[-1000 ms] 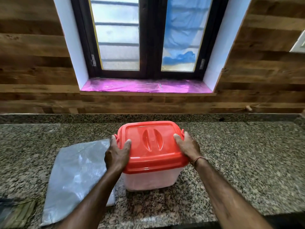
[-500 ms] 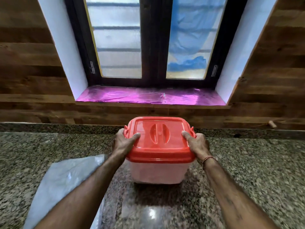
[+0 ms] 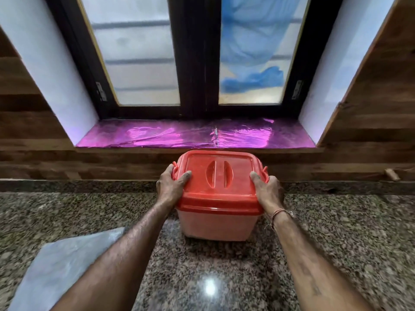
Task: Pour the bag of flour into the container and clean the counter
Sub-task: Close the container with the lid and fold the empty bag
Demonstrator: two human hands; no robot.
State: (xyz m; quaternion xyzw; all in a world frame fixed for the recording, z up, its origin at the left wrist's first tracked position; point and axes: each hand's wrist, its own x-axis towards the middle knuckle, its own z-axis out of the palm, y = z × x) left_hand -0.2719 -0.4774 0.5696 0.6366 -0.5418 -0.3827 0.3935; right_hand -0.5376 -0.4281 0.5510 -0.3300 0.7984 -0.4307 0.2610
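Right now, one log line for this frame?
left hand: grips red lid, left side | right hand: grips red lid, right side | container: closed, far on counter | bag: flat, counter near-left

Your speckled granite counter (image 3: pixel 341 243) runs the full width in front of you, polished enough to glint. Toward its back edge stands the translucent container (image 3: pixel 216 224) with its red lid (image 3: pixel 238 199) on; at your front left lies the flattened grey bag (image 3: pixel 65 265), apart from it
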